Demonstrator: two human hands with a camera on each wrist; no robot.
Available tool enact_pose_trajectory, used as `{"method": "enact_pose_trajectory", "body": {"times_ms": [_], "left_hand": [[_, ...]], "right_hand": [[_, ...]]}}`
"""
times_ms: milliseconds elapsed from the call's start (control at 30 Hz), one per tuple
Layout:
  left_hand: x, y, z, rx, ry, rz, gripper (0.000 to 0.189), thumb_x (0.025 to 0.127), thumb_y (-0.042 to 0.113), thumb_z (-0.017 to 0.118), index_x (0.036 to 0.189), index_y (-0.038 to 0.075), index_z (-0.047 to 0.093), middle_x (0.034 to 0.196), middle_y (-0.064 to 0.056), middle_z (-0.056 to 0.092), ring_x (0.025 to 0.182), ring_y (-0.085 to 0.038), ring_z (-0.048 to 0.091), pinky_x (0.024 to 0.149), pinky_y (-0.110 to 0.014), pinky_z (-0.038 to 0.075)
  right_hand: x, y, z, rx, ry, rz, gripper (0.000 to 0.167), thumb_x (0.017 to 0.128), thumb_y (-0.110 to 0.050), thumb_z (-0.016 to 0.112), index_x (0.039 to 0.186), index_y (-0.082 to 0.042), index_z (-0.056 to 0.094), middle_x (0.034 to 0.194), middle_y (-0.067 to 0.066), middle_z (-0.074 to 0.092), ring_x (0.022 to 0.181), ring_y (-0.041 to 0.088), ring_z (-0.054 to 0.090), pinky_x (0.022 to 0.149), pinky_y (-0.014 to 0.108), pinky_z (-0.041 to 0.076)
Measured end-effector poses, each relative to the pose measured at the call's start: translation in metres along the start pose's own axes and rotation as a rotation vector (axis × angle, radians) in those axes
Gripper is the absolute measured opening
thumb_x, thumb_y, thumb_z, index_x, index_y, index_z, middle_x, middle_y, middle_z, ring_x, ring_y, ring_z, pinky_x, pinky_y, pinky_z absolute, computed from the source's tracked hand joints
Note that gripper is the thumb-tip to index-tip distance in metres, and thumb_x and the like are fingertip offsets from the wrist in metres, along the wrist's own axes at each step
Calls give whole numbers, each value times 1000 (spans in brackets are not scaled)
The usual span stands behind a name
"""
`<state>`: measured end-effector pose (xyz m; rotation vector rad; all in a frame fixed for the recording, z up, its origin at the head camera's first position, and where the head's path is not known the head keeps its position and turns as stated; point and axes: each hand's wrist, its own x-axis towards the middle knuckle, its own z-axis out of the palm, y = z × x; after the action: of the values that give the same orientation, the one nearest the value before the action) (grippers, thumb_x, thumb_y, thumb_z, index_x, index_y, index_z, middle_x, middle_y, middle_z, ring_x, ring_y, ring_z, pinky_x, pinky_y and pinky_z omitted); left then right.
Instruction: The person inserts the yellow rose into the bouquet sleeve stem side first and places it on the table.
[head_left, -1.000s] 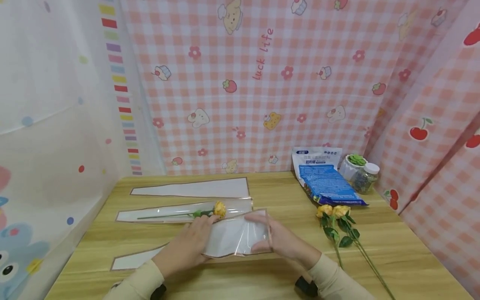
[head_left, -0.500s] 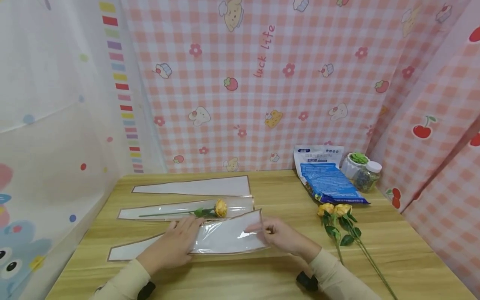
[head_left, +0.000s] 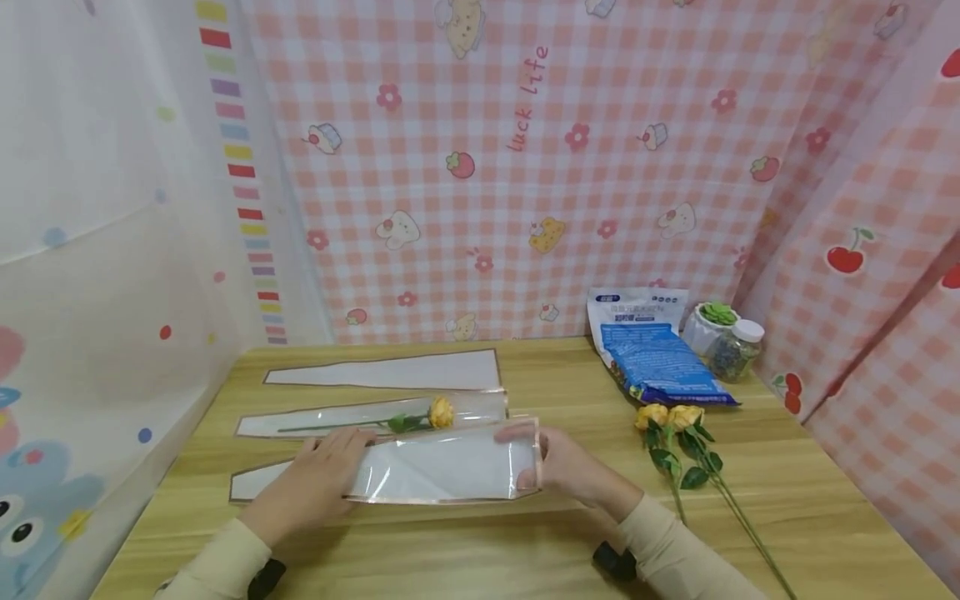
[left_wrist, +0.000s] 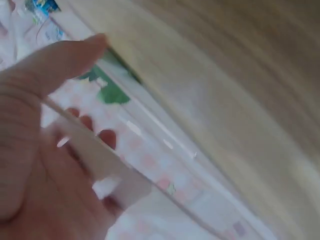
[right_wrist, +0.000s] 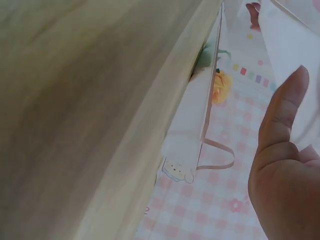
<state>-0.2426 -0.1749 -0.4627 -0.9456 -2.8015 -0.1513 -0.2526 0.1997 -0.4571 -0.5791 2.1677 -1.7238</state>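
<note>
A long tapered flower sleeve, clear-fronted with a brown edge, lies slightly raised at the table's front. My left hand holds its narrower part from above; the left wrist view shows the thumb on one side of the film and the fingers on the other. At the wide mouth, my right hand has its fingers and thumb spread apart, showing through the clear film. In the right wrist view that thumb is straight. Just behind, a yellow rose lies along a second sleeve.
A third sleeve lies farther back on the wooden table. Two yellow roses with long stems lie at right. Behind them are a blue-and-white bag, a potted succulent and a lidded jar.
My left hand has slid left along the front sleeve. My right hand drew its fingers together at the mouth, then spread them again. The front sleeve's narrow end has shifted slightly back.
</note>
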Motion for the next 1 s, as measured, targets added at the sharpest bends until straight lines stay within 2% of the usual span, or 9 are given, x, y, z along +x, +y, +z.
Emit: {"method": "enact_pose_trajectory", "body": {"times_ms": [100, 200, 267, 333, 467, 600, 767, 900, 1000], "left_hand": [[-3, 2, -13, -45, -24, -7, 119, 59, 51, 93, 151, 2, 35, 142, -20, 48, 133, -38, 45, 97, -67, 43], [3, 20, -28, -77, 15, 73, 138, 48, 69, 80, 158, 9, 24, 151, -21, 38, 138, -39, 39, 97, -70, 42], [13, 40, -34, -51, 99, 182, 132, 52, 75, 73, 159, 15, 26, 155, -18, 33, 140, -38, 36, 96, -67, 44], [25, 62, -37, -36, 174, 283, 124, 56, 78, 68, 158, 18, 30, 157, -16, 30, 141, -38, 34, 95, -64, 46], [46, 101, -33, -13, 240, 397, 118, 54, 79, 67, 154, 23, 40, 159, -16, 27, 142, -41, 32, 93, -63, 48], [58, 120, -23, 20, 176, 406, 112, 48, 77, 71, 147, 30, 48, 165, -15, 18, 146, -44, 24, 94, -74, 42], [63, 125, -14, 75, 116, 348, 106, 41, 75, 78, 135, 30, 55, 170, -12, 2, 150, -46, 14, 98, -78, 36], [61, 124, -11, 57, 93, 311, 111, 42, 74, 81, 134, 21, 50, 169, -18, -4, 146, -48, 26, 95, -78, 38], [60, 122, -7, 4, 80, 288, 110, 50, 69, 85, 137, 17, 44, 168, -19, 0, 145, -43, 32, 94, -78, 40]], "right_hand": [[1, -2, 1, 2, -30, 5, 70, 67, 3, 84, 133, 4, 61, 129, 21, 62, 96, 25, 64, 76, 36, 60], [1, -2, 2, -38, -65, -24, 70, 70, -15, 90, 132, -1, 63, 136, 19, 59, 103, 25, 60, 77, 37, 59], [2, -3, 2, -51, -90, -57, 73, 71, -30, 92, 132, -2, 63, 141, 19, 56, 107, 26, 59, 79, 38, 59], [2, -3, 4, -65, -103, -80, 73, 73, -33, 91, 132, -2, 63, 139, 18, 57, 108, 26, 59, 81, 37, 58], [3, -5, 11, -118, -126, -116, 64, 78, -17, 86, 134, -3, 61, 132, 15, 63, 112, 24, 62, 89, 37, 55], [3, -9, 19, -207, -151, -119, 62, 76, -5, 80, 135, -9, 61, 133, 8, 64, 115, 19, 60, 90, 32, 53], [1, -13, 24, -318, -179, -183, 59, 79, -8, 81, 134, -8, 61, 138, 7, 60, 123, 23, 56, 99, 35, 50], [1, -16, 25, -380, -167, -207, 62, 81, -19, 84, 138, -10, 60, 150, 7, 51, 137, 27, 47, 110, 43, 41], [0, -16, 26, -358, -160, -182, 61, 80, -20, 86, 135, -11, 61, 150, 9, 51, 131, 28, 51, 106, 42, 45]]}}
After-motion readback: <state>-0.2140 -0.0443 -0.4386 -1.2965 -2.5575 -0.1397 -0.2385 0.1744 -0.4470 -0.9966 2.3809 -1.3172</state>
